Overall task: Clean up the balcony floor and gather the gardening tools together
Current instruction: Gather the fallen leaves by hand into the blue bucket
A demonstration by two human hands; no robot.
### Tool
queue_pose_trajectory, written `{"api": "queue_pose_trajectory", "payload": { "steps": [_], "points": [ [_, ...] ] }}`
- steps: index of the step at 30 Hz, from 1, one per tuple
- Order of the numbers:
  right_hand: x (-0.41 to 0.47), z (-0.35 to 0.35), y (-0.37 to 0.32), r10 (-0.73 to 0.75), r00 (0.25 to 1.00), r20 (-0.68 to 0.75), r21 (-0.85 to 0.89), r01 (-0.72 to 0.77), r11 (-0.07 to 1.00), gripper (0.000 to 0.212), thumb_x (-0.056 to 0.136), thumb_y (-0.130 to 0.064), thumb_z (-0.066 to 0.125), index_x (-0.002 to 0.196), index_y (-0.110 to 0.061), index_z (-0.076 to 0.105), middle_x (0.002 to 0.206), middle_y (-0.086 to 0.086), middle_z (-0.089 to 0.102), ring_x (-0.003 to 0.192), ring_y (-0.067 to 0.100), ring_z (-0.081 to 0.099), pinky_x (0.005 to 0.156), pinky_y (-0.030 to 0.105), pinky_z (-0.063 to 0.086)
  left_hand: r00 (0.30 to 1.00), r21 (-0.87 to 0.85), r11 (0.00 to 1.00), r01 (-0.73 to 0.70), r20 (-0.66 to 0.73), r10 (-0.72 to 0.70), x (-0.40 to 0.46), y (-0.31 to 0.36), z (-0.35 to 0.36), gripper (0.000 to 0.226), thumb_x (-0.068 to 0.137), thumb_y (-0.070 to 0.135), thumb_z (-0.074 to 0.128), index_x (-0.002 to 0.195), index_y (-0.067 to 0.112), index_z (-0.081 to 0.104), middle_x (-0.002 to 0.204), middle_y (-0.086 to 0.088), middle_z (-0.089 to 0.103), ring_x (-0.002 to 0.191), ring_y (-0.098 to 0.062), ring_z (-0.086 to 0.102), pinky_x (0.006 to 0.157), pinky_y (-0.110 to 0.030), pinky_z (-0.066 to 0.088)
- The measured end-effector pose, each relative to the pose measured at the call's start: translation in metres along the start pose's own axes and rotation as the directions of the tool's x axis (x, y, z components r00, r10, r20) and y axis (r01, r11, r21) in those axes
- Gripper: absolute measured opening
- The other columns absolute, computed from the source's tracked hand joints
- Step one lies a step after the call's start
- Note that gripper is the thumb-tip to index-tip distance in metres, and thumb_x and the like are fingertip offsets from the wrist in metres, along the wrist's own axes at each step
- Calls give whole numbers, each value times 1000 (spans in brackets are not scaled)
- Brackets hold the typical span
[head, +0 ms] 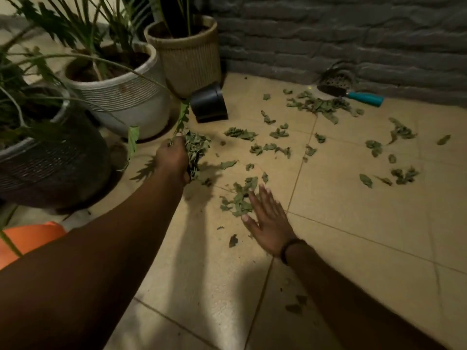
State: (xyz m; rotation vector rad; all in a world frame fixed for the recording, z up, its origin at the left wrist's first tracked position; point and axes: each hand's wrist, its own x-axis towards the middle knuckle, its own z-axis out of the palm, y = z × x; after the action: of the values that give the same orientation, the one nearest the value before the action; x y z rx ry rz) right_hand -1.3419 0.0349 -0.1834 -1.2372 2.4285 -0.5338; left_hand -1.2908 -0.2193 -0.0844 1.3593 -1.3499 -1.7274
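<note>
Dry green leaves lie scattered over the beige tiled floor [353, 223]. My left hand [173, 157] grips a bunch of leaves [195, 150] just above the floor, beside the plant pots. My right hand [269, 218] is flat with straight fingers, its fingertips at a small heap of leaves [238, 198]. A trowel with a teal handle [364, 97] lies by the brick wall, its blade next to a perforated metal scoop [337, 79]. More leaves [321, 106] are piled in front of the trowel.
Three potted plants stand at the left: a dark pot [55, 157], a white pot [126, 97] and a tan ribbed pot [189, 59]. A small black pot [209, 103] lies tipped over. An orange container [25, 238] shows at the left edge. A grey brick wall [353, 34] bounds the back.
</note>
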Motion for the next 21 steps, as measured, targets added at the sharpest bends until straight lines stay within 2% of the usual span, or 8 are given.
{"api": "queue_pose_trajectory", "payload": {
  "steps": [3,5,7,9,12,16,18,21],
  "points": [
    [-9,-33,3,-255,966,40,-11,255,967,66,99,-61,27,155,-40,-1,160,-11,-25,146,8,-25,122,40,-7,1000,12,1000,10,-9,-9,-6,-5,2,50,89,48,57,130,20,59,111,-10,71,95,-29,70,81,-45,59],
    [-47,-35,14,-513,833,207,-150,545,825,65,100,-59,28,155,-39,1,163,-9,-15,148,10,-19,121,40,-7,1000,49,999,22,3,-22,-3,-13,2,60,83,51,59,134,20,57,118,-11,68,101,-32,68,86,-49,58],
    [-86,-16,32,-684,628,371,-269,778,568,65,101,-57,29,156,-33,6,164,-6,-7,150,15,-12,122,41,-6,999,82,997,13,30,-15,15,-28,-3,71,73,56,63,134,21,56,123,-13,65,105,-34,66,88,-53,56],
    [-99,1,45,-722,537,436,-336,841,424,62,103,-51,28,157,-29,8,165,-6,-3,151,18,-8,122,42,-6,1000,95,995,12,26,-14,24,-40,-13,70,72,53,66,132,19,56,123,-15,65,104,-35,67,87,-53,56],
    [-56,2,39,-605,688,400,-320,724,612,58,103,-41,22,156,-32,0,164,-7,-4,151,20,-5,121,48,0,1000,90,996,15,-27,-13,11,-42,-26,60,77,46,66,126,12,62,113,-16,69,97,-33,69,85,-50,59],
    [22,-23,27,-303,947,105,-463,316,828,60,103,-48,11,157,-23,2,163,0,-6,150,19,-11,121,48,9,998,75,997,-30,-52,34,2,-26,-29,44,86,38,60,119,9,65,107,-17,70,94,-33,68,86,-47,56],
    [29,-18,4,-304,952,42,-431,292,854,61,103,-48,16,157,-21,8,164,2,-4,150,19,-10,122,48,7,997,64,997,-43,-63,47,8,-19,-35,39,86,34,60,114,7,67,105,-17,71,94,-32,69,85,-48,57],
    [3,26,-60,-550,806,218,-283,591,755,59,104,-45,26,156,-25,5,164,-1,-3,150,16,-11,121,41,-11,995,72,997,-13,-101,20,20,-19,-59,50,77,41,62,116,12,68,113,-16,70,97,-32,70,88,-51,58]
  ]
}}
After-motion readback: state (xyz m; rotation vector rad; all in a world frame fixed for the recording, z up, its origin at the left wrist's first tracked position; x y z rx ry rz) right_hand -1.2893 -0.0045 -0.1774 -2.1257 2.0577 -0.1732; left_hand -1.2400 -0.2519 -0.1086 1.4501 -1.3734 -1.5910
